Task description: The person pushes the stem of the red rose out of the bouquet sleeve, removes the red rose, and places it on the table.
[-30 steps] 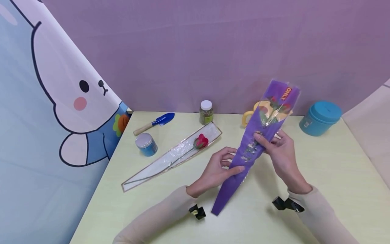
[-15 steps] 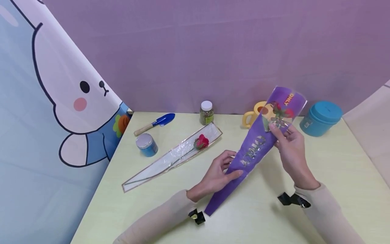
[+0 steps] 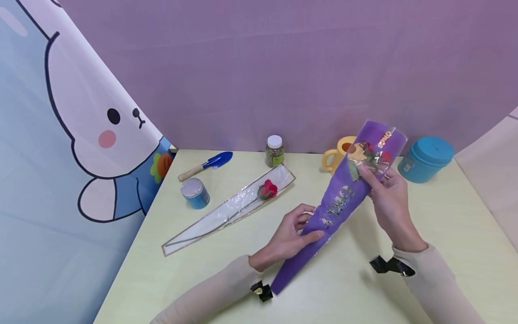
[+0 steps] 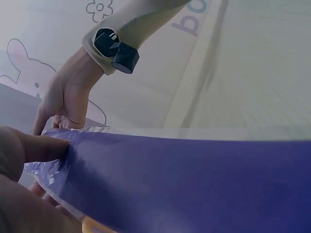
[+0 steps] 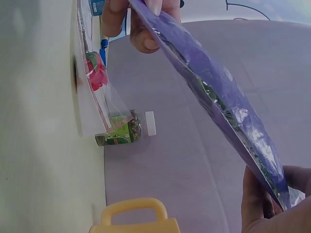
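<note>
Head view shows a person holding a purple flower sleeve (image 3: 339, 203) slanted above the pale green surface (image 3: 445, 234), its narrow tip low near the left wrist and its wide mouth raised to the right. The left hand (image 3: 292, 234) pinches the lower part of the sleeve, thumb on the front face. The right hand (image 3: 387, 198) grips the sleeve near its mouth, where a red rose (image 3: 369, 147) shows through the clear film. Left of the hands a clear sleeve (image 3: 226, 209) lies flat on the surface with another red rose (image 3: 268, 189) inside. Behind it stand a blue tin (image 3: 195, 192), a blue trowel (image 3: 208, 164) and a small jar with a white lid (image 3: 274, 150). A yellow cup (image 3: 339, 153) and a teal lidded container (image 3: 426, 158) sit near the back wall.
</note>
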`<state>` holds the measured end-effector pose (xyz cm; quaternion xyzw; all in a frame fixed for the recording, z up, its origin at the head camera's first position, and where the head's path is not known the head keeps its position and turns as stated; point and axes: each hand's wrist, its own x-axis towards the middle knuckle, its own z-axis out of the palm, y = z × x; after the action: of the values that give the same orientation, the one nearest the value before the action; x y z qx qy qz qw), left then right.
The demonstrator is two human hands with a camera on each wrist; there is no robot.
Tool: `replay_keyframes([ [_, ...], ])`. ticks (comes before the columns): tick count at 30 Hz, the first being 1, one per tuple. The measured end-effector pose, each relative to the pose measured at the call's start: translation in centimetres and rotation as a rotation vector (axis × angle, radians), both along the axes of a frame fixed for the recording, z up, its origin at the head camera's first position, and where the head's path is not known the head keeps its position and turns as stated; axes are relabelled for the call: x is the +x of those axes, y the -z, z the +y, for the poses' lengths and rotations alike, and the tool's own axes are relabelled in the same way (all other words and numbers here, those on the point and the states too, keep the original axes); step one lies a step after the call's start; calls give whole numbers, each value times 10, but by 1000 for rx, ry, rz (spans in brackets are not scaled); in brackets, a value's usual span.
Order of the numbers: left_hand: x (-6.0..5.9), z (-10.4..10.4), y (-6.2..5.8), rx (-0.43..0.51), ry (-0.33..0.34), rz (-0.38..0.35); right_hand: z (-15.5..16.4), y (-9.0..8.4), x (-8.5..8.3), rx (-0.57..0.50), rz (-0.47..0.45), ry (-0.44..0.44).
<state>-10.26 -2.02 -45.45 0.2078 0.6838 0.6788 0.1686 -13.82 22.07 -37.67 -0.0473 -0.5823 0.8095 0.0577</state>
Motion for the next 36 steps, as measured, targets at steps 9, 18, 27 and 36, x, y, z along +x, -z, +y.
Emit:
replay_keyframes([
  [9, 0, 0, 0, 7, -9, -10, -1, 1, 0, 4, -2, -3],
  [18, 4, 1, 3, 43, -82, -16, -7, 8, 3, 30, -18, -12],
  [27, 0, 1, 1, 77, -199, 33, -23, 21, 11, 269, -50, -60],
  [36, -1, -3, -3, 35, -274, 1, -40, 32, 18, 460, -9, -81],
])
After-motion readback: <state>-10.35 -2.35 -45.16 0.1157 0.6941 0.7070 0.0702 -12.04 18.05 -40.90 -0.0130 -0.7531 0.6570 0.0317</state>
